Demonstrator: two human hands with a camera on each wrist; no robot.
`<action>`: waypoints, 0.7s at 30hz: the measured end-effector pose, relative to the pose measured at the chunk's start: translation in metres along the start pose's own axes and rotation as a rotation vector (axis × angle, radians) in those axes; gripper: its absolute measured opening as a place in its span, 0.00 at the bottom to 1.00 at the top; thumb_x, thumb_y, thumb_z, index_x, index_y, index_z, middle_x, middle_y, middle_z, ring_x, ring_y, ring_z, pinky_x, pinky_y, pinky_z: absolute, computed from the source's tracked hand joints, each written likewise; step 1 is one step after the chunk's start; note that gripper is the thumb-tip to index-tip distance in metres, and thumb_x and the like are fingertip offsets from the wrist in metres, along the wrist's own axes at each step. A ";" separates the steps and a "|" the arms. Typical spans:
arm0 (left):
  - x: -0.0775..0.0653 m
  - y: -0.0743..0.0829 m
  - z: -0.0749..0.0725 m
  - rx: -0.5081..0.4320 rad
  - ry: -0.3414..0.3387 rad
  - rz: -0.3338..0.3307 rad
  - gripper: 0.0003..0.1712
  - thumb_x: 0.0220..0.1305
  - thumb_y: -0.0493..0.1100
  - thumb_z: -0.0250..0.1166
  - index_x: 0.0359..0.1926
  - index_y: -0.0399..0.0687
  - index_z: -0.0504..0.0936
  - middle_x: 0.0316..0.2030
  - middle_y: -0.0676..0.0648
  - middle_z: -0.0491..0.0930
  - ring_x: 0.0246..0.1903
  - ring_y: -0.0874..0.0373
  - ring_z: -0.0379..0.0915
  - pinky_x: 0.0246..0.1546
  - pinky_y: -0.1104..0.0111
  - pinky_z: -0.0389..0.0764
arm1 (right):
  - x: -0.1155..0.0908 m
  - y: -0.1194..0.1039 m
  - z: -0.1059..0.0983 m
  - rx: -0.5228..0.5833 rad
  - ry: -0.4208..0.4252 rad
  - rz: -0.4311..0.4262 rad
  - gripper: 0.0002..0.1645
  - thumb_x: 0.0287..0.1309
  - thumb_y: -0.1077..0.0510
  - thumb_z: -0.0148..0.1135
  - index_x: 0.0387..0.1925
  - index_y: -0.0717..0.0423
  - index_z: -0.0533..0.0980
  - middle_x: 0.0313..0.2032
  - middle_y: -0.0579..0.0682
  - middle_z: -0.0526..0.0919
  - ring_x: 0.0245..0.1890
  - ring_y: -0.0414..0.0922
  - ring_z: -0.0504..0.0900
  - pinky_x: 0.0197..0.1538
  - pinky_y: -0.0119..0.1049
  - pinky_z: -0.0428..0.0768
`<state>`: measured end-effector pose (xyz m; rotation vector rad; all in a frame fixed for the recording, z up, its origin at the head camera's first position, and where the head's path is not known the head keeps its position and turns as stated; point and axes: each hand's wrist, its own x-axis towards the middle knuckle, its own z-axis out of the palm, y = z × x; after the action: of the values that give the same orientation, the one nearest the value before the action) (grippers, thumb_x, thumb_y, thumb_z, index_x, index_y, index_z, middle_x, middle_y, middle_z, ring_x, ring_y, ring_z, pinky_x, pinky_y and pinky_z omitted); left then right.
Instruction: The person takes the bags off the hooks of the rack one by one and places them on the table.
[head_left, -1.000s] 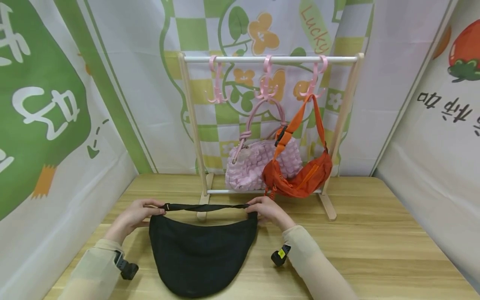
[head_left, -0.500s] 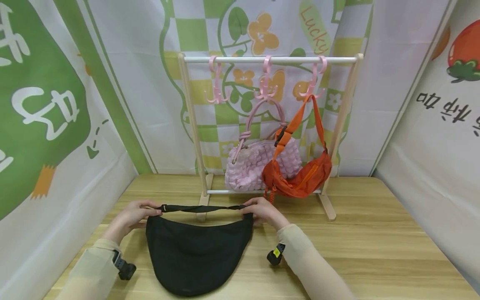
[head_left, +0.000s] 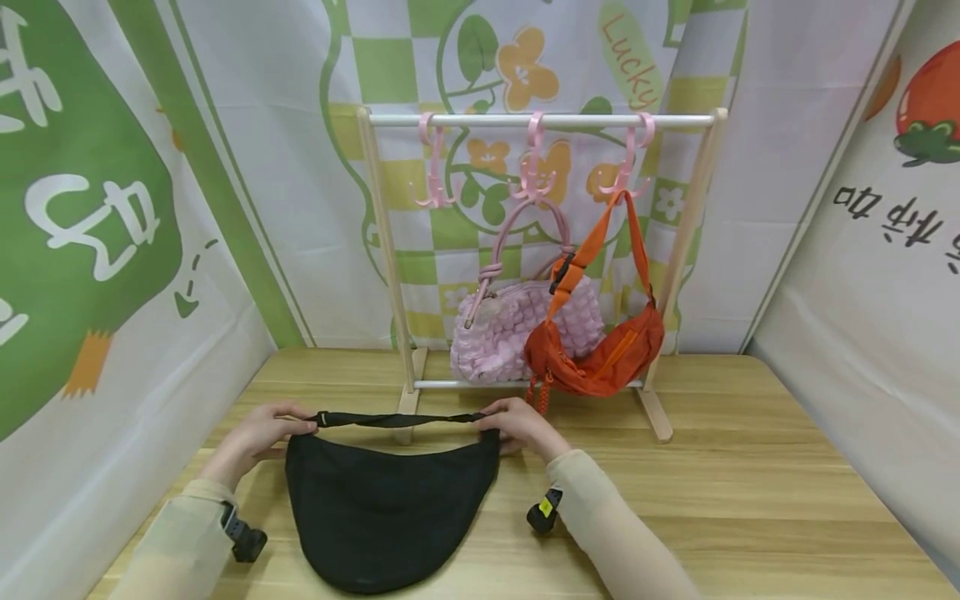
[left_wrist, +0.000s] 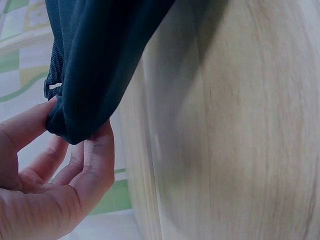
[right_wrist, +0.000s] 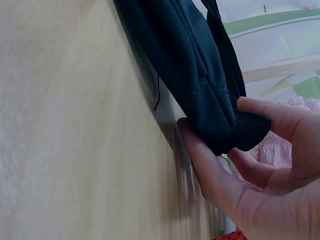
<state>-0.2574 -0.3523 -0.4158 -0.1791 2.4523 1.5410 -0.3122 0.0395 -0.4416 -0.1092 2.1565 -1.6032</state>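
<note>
A black crescent-shaped shoulder bag (head_left: 390,508) is at the front of the wooden table, its strap (head_left: 397,420) running across the top between both hands. My left hand (head_left: 258,439) pinches the bag's upper left corner near the strap's buckle (left_wrist: 52,89); thumb and fingers lie on either side of the cloth in the left wrist view. At the upper right corner my right hand (head_left: 525,427) grips the bag where the strap joins it, the webbing (right_wrist: 250,127) bending under the thumb. The bag's back side is hidden in the head view.
Behind the bag stands a wooden rack (head_left: 390,250) with pink hooks (head_left: 433,167) on its top bar. A pink puffy handbag (head_left: 495,333) hangs from the middle hook, and an orange waist bag (head_left: 600,358) from the right one. Printed cloth walls surround the table (head_left: 750,483).
Both hands have shifted slightly to the left together, carrying the black bag with them. The hold at each corner looks the same. The hanging bags have stayed in place.
</note>
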 end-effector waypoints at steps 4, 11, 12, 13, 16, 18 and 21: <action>-0.001 -0.001 -0.002 0.003 0.001 -0.005 0.22 0.62 0.45 0.64 0.52 0.35 0.76 0.40 0.51 0.81 0.40 0.59 0.75 0.41 0.62 0.81 | 0.001 0.000 0.003 -0.008 0.000 -0.005 0.26 0.55 0.57 0.66 0.54 0.63 0.73 0.39 0.56 0.83 0.30 0.44 0.83 0.34 0.42 0.85; -0.002 -0.004 -0.004 0.014 0.017 -0.013 0.22 0.62 0.45 0.64 0.51 0.35 0.77 0.41 0.48 0.81 0.39 0.60 0.75 0.40 0.62 0.81 | 0.004 -0.001 0.006 0.003 0.005 0.001 0.25 0.53 0.57 0.67 0.52 0.62 0.74 0.38 0.56 0.84 0.30 0.44 0.84 0.34 0.42 0.85; -0.002 -0.005 -0.004 0.019 0.015 -0.010 0.21 0.62 0.45 0.64 0.51 0.35 0.77 0.43 0.45 0.81 0.39 0.60 0.75 0.40 0.62 0.81 | 0.005 0.000 0.006 0.000 0.005 0.000 0.25 0.53 0.57 0.67 0.52 0.62 0.74 0.38 0.56 0.84 0.30 0.44 0.84 0.34 0.42 0.85; -0.002 -0.005 -0.004 0.019 0.015 -0.012 0.21 0.62 0.45 0.64 0.51 0.35 0.77 0.47 0.41 0.78 0.39 0.60 0.75 0.40 0.62 0.81 | 0.005 -0.001 0.006 0.002 0.005 0.004 0.25 0.53 0.57 0.67 0.52 0.62 0.74 0.38 0.56 0.83 0.31 0.44 0.84 0.34 0.42 0.85; -0.002 -0.007 -0.004 0.024 0.016 -0.013 0.20 0.62 0.44 0.63 0.50 0.34 0.77 0.54 0.33 0.72 0.39 0.60 0.76 0.39 0.62 0.81 | 0.005 -0.001 0.007 -0.010 0.009 0.003 0.25 0.53 0.56 0.68 0.51 0.62 0.74 0.39 0.56 0.82 0.31 0.44 0.83 0.34 0.42 0.85; -0.002 -0.008 -0.004 0.025 0.018 -0.012 0.19 0.62 0.43 0.63 0.49 0.33 0.77 0.54 0.31 0.71 0.38 0.61 0.76 0.38 0.62 0.81 | 0.005 -0.002 0.007 -0.015 0.012 0.004 0.25 0.53 0.55 0.68 0.51 0.62 0.75 0.40 0.56 0.82 0.32 0.44 0.82 0.34 0.41 0.85; -0.002 -0.009 -0.004 0.034 0.022 -0.012 0.19 0.63 0.42 0.62 0.49 0.32 0.77 0.50 0.35 0.74 0.37 0.61 0.77 0.38 0.62 0.81 | 0.004 -0.003 0.007 -0.026 0.015 0.003 0.25 0.53 0.55 0.68 0.51 0.62 0.75 0.41 0.56 0.81 0.32 0.44 0.82 0.34 0.41 0.85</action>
<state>-0.2540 -0.3596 -0.4217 -0.2061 2.4883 1.4986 -0.3137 0.0305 -0.4414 -0.1026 2.1883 -1.5796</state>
